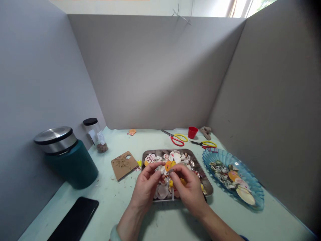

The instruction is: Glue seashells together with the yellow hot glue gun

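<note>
My left hand (pixel 146 185) and my right hand (pixel 189 187) meet over a metal tray (pixel 209 187) filled with several seashells. The left fingers pinch a small pale shell (pixel 162 169) beside an orange shell (pixel 168 165). The right fingers are closed on a thin grey piece (pixel 170 171) that touches that shell; I cannot make out what it is. Both hands hover just above the tray's near half.
A blue glass dish (pixel 255 197) with shells lies to the right. Two pairs of scissors (pixel 178 138) (pixel 205 144), a red cup (pixel 192 132), a small wooden board (pixel 123 164), a lidded jar (pixel 96 134), a teal bin (pixel 67 157) and a black phone (pixel 75 219) sit around. Grey partitions enclose the table.
</note>
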The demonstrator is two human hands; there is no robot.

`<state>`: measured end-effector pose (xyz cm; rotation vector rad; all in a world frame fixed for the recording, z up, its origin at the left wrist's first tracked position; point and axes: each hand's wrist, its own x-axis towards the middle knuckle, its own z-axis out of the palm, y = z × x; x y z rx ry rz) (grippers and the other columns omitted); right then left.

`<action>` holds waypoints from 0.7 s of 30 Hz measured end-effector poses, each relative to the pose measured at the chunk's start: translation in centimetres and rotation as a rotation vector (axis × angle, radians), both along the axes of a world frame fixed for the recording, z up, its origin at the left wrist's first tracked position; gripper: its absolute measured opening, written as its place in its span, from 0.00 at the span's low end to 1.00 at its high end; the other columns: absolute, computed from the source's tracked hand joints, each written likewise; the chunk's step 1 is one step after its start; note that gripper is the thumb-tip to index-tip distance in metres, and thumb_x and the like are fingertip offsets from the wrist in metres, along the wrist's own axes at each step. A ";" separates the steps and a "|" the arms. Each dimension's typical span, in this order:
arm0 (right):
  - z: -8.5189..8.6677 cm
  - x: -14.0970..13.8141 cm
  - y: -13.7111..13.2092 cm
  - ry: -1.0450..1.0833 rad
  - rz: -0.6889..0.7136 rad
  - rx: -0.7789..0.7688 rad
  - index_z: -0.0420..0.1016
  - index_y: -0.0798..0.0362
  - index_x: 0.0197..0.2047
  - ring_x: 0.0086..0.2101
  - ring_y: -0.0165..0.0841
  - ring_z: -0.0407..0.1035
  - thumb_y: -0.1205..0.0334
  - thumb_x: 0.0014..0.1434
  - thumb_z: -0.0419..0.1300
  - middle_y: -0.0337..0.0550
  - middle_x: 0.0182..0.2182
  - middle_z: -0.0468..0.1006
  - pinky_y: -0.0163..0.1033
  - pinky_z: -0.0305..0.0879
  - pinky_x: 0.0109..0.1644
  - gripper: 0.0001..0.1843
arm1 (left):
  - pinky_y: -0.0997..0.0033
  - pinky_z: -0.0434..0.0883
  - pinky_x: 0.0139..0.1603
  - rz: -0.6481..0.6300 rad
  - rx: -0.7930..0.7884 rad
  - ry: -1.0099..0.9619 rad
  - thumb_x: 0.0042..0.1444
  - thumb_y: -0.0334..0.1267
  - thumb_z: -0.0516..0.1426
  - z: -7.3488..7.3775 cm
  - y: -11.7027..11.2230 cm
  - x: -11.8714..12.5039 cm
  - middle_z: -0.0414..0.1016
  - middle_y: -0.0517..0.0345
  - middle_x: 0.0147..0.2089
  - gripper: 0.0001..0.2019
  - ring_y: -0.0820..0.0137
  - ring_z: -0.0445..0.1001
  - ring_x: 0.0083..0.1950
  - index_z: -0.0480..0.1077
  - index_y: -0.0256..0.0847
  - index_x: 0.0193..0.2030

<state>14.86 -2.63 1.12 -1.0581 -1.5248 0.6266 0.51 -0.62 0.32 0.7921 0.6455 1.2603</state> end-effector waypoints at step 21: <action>0.7 0.1 -0.3 -0.310 -0.033 0.128 0.67 0.51 0.35 0.30 0.32 0.66 0.72 0.58 0.53 0.40 0.30 0.71 0.36 0.60 0.33 0.07 | 0.80 0.64 0.30 0.021 -0.051 0.060 0.46 0.39 0.67 0.1 0.0 -0.1 0.70 0.62 0.26 0.15 0.79 0.66 0.26 0.77 0.37 0.41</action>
